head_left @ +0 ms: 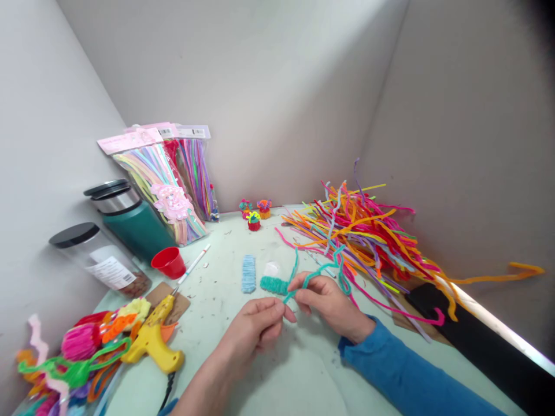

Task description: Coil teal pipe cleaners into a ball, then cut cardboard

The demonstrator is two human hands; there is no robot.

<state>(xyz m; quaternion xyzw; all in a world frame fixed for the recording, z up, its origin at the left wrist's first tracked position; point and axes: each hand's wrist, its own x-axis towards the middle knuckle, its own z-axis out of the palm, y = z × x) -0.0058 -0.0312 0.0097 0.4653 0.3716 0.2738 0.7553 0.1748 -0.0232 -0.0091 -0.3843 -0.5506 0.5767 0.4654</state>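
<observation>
My left hand (255, 328) pinches the lower end of a teal pipe cleaner (318, 271), fingers closed. My right hand (326, 299), in a blue sleeve, grips the same pipe cleaner a little higher, fingers curled round it. The pipe cleaner's free end bends up and to the right toward the pile. A wound teal coil (274, 284) lies just beyond my hands, close to the pinched end. A light blue wound coil (248, 273) lies on the table to its left.
A big pile of coloured pipe cleaners (364, 231) fills the right. A yellow glue gun (151, 341), red cup (169, 262), white pen (193, 263), two jars (102, 260), packaged pipe cleaners (165, 179), small finished pieces (254, 215) and a colourful heap (78, 352) lie left and back.
</observation>
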